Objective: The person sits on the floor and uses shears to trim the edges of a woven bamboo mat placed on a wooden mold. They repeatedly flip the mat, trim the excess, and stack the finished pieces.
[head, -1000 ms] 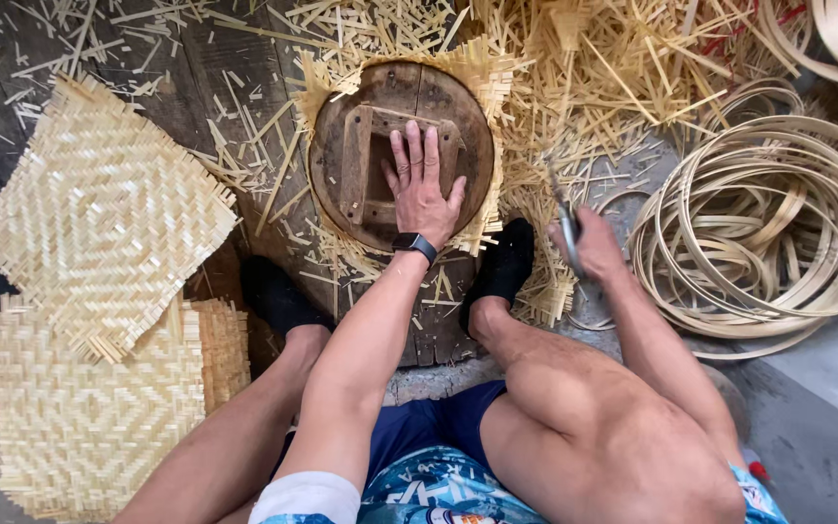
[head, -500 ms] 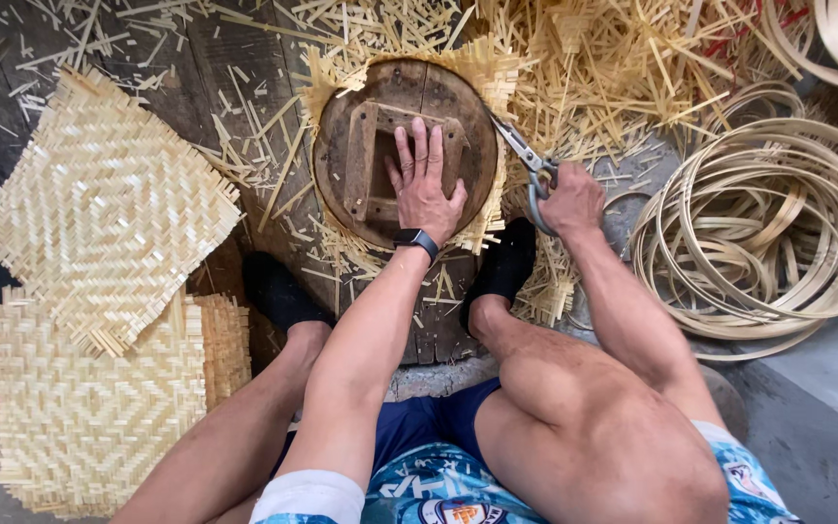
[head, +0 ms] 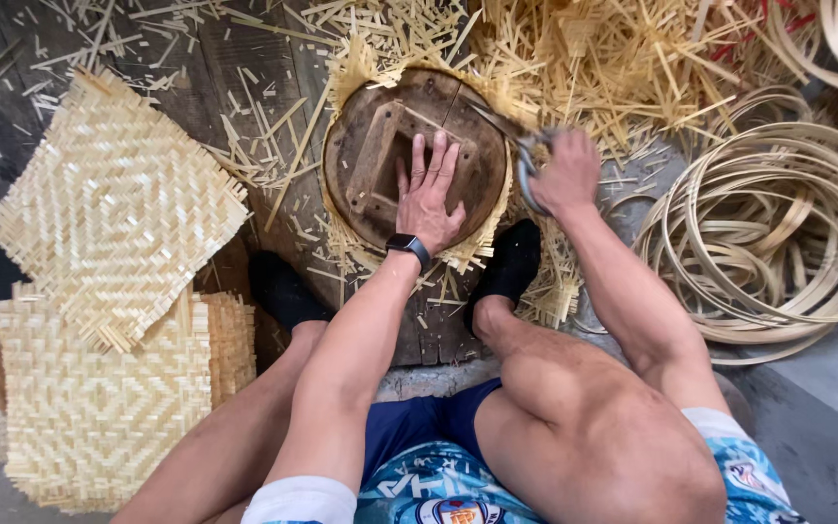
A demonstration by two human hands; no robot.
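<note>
The left hand (head: pixel 429 199) still presses flat, fingers spread, on the round wooden mould (head: pixel 380 155). The right hand (head: pixel 563 173), fingers closed around the shears (head: pixel 511 146), has now reached the mould's right edge, over the bamboo mat fringe (head: pixel 482 247).

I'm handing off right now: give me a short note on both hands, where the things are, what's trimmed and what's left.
Left hand: flat on the round wooden mould, pressing it onto the woven mat beneath.
Right hand: gripping shears, blades at the mould's upper right edge.
Done: cannot tell how far the cut runs.
Left: frayed strips show around the mould's top, right and bottom edges.
Nearby: square mats on the left, bamboo hoops on the right.
</note>
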